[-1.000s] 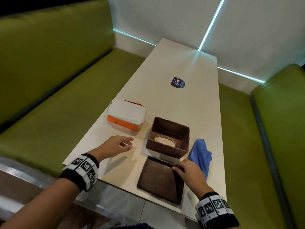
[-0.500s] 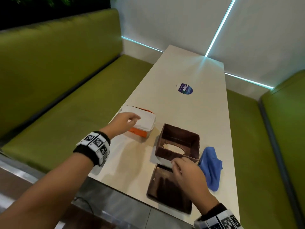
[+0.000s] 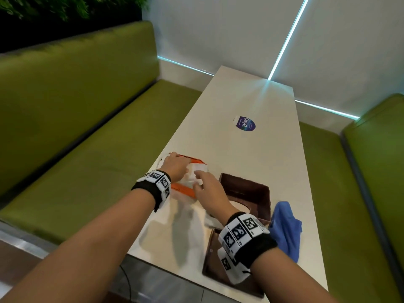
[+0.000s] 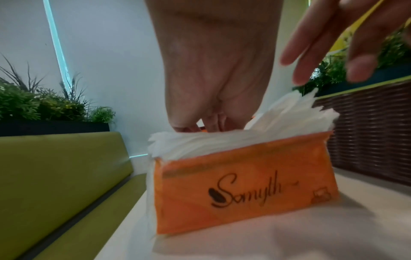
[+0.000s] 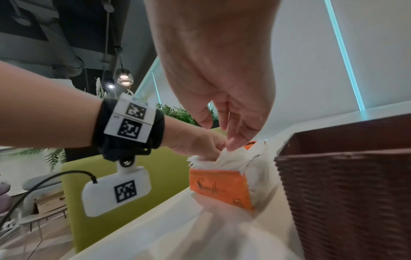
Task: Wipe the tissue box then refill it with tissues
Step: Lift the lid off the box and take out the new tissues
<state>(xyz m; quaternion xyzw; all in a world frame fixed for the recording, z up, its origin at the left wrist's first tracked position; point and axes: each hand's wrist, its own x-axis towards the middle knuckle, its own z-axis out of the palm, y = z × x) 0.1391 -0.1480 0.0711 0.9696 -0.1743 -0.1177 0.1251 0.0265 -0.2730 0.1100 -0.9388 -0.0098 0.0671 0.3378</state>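
Observation:
An orange tissue pack (image 3: 183,191) (image 4: 244,190) (image 5: 220,186) with white tissues (image 3: 197,167) bulging from its top lies left of the brown wicker-look tissue box (image 3: 244,186) (image 5: 344,193). The box stands upside down, its oval slot against the table. My left hand (image 3: 175,160) (image 4: 200,126) (image 5: 200,150) digs its curled fingers into the tissues. My right hand (image 3: 200,173) (image 5: 229,139) (image 4: 322,66) reaches over with straight fingers, tips at the tissues' top edge. The box's flat brown base panel (image 3: 211,265) lies near me, partly under my right wrist.
A blue cloth (image 3: 286,228) lies crumpled right of the box. The long white table (image 3: 251,95) carries a round purple sticker (image 3: 246,123) farther back. Green benches (image 3: 87,149) (image 3: 338,193) flank both long sides, and the near table edge is just below the base panel.
My right hand left the tissue box rim and moved left to the tissue pack. My left hand, which was resting on top of the pack, now has its fingers sunk into the tissues.

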